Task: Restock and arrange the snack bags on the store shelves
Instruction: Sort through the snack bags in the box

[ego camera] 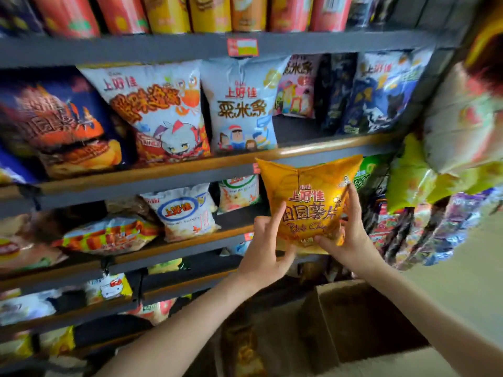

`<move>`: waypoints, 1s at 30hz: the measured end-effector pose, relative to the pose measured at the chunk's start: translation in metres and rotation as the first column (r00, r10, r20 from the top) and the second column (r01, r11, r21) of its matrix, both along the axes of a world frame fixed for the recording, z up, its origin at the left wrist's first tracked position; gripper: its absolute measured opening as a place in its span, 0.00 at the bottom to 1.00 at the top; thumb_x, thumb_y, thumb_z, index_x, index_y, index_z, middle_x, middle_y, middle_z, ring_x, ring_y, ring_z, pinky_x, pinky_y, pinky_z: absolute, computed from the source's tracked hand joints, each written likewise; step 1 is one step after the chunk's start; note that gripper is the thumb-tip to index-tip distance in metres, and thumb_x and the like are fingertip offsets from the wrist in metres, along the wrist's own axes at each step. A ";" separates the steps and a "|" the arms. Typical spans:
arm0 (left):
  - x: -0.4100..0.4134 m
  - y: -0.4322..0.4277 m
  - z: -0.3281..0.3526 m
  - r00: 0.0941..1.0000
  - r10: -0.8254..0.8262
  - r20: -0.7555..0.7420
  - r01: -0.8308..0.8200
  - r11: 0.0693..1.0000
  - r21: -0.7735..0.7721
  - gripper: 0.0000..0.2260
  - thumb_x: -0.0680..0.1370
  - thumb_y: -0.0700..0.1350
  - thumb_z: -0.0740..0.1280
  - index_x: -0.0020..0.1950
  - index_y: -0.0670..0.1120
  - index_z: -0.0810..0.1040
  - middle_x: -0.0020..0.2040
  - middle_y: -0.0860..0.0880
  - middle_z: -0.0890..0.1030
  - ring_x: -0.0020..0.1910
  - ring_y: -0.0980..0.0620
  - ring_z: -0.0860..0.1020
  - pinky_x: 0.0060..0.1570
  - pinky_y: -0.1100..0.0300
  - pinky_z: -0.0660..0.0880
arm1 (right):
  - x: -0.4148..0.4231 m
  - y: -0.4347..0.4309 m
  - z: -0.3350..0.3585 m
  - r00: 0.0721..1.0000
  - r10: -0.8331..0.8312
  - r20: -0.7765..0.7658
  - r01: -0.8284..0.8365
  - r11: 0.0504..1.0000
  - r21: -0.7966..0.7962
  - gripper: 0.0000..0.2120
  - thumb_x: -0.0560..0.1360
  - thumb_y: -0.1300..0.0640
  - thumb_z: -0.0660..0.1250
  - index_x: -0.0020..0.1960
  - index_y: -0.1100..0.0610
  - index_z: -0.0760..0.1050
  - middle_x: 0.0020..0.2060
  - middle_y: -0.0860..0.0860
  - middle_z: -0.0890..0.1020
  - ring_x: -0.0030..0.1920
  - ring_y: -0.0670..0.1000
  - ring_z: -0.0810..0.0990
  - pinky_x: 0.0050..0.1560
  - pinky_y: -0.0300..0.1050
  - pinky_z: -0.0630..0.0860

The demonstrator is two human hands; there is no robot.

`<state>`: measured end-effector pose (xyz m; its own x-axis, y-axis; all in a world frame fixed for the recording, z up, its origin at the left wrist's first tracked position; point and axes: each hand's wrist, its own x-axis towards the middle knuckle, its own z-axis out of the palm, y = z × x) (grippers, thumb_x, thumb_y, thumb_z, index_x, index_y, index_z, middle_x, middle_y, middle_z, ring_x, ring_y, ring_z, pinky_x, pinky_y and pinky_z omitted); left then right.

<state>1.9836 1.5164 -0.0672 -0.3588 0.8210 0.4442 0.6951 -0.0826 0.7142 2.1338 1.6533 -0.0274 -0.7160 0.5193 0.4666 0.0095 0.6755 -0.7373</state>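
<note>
**Task item.** A yellow bag [307, 202] stands upright at about 3 o'clock of frame centre, held in front of the shelves [152, 172]. Its top edge overlaps the wooden rail of the shelf above. Its bottom is level with the next rail down. Whether it rests on a shelf cannot be told.

**Hands.**
- The left hand [265, 248] is at the bag's 7 o'clock. The index finger lies straight up the front face, the thumb runs under the bottom edge and the other fingers are curled. It grips the lower left corner.
- The right hand [351, 235] is at the bag's 5 o'clock. The index finger lies straight up the right edge and the thumb crosses the lower front. It pinches the lower right corner.

**Surroundings.**
- At the bag's 9 o'clock a white bag [187, 213] leans on the shelf, apart from it.
- At 11 o'clock, one shelf up, pale-blue bags [239, 104] stand side by side.
- Cans [209, 12] line the top shelf at 12 o'clock.
- Packets [424, 235] hang at 3 o'clock.
- An open cardboard box [362, 322] sits at 6 o'clock, under the right forearm.
</note>
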 end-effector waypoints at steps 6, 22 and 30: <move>-0.015 0.009 0.041 0.971 -0.019 -0.238 0.059 0.985 0.161 0.34 0.76 0.49 0.63 0.76 0.54 0.47 0.59 0.52 0.61 0.56 0.55 0.68 0.59 0.72 0.63 | -0.017 0.007 0.044 0.986 0.013 -0.164 -0.021 0.999 -0.047 0.55 0.66 0.72 0.73 0.75 0.58 0.34 0.74 0.54 0.52 0.71 0.37 0.62 0.63 0.31 0.67; -0.077 -0.019 0.047 0.917 0.373 -0.146 -0.340 0.917 0.207 0.26 0.77 0.51 0.61 0.71 0.55 0.53 0.62 0.42 0.66 0.58 0.61 0.67 0.57 0.75 0.67 | -0.120 0.021 0.029 0.896 0.422 -0.139 -0.426 0.905 -0.002 0.58 0.66 0.66 0.73 0.75 0.53 0.31 0.76 0.48 0.52 0.73 0.43 0.61 0.66 0.36 0.68; -0.088 -0.131 0.030 0.759 0.651 0.007 -0.630 0.732 0.260 0.27 0.77 0.49 0.62 0.71 0.58 0.52 0.61 0.57 0.61 0.65 0.63 0.64 0.63 0.66 0.68 | -0.191 -0.071 0.009 0.803 0.588 -0.096 -0.555 0.797 0.238 0.52 0.69 0.43 0.72 0.77 0.49 0.37 0.75 0.53 0.50 0.76 0.62 0.52 0.73 0.60 0.58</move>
